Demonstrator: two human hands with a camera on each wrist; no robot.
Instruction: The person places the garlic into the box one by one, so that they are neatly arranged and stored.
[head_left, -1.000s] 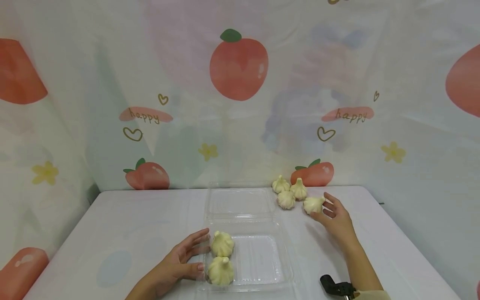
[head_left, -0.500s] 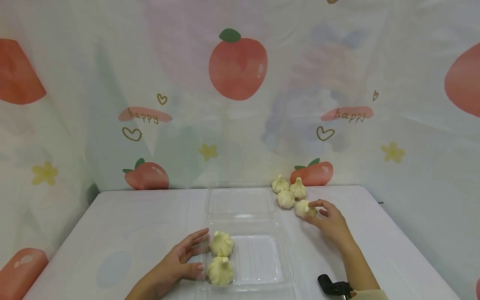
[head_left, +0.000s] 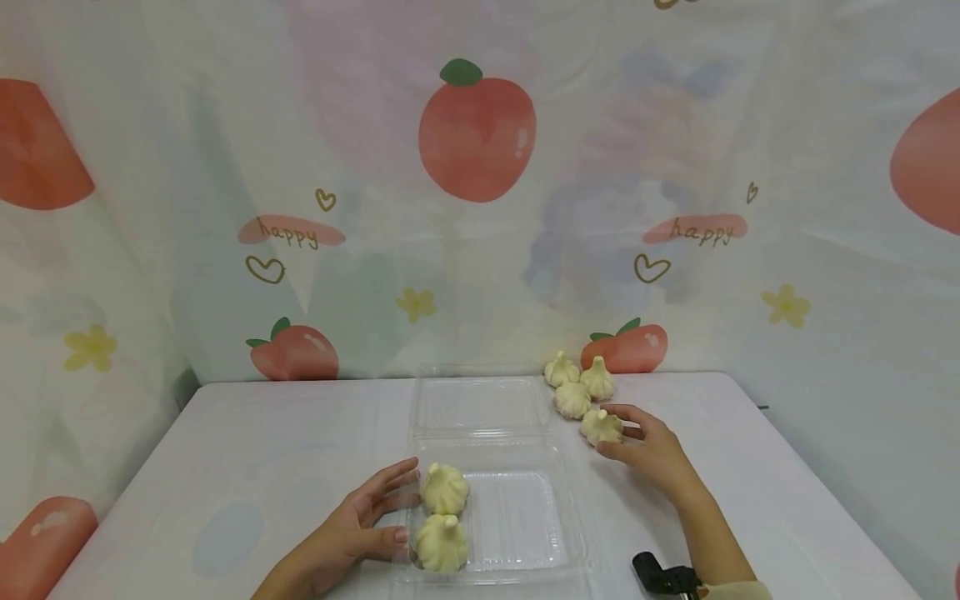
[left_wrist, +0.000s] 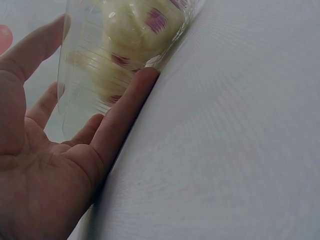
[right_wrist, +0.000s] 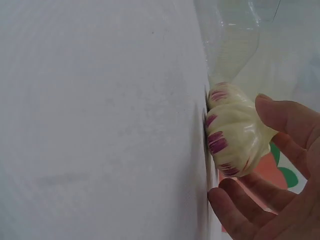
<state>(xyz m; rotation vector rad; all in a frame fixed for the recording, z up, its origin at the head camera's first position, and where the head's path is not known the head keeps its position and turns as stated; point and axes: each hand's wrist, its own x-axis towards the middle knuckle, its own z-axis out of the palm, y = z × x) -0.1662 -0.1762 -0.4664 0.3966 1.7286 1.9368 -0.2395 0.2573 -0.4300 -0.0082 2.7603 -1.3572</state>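
Observation:
A clear plastic clamshell box (head_left: 525,575) lies with its lid folded back on the white table. Two garlic bulbs (head_left: 442,542) sit inside along its left side. My left hand (head_left: 352,521) rests at that left wall, fingers spread; in the left wrist view its fingertips (left_wrist: 145,77) touch the clear plastic. Right of the box, my right hand (head_left: 648,450) holds another garlic bulb (head_left: 601,427) between thumb and fingers. The right wrist view shows this bulb with purple streaks low over the table, the thumb (right_wrist: 280,112) at its side.
Several garlic bulbs (head_left: 573,400) cluster at the table's back edge, right of the box's lid (head_left: 480,404). Behind the table (head_left: 300,467) hangs a fruit-printed cloth (head_left: 480,275). A black device (head_left: 663,573) is at the right wrist.
My right hand has moved left and slightly nearer with the garlic bulb, away from the far right of the cluster toward the box. The left hand has stayed put.

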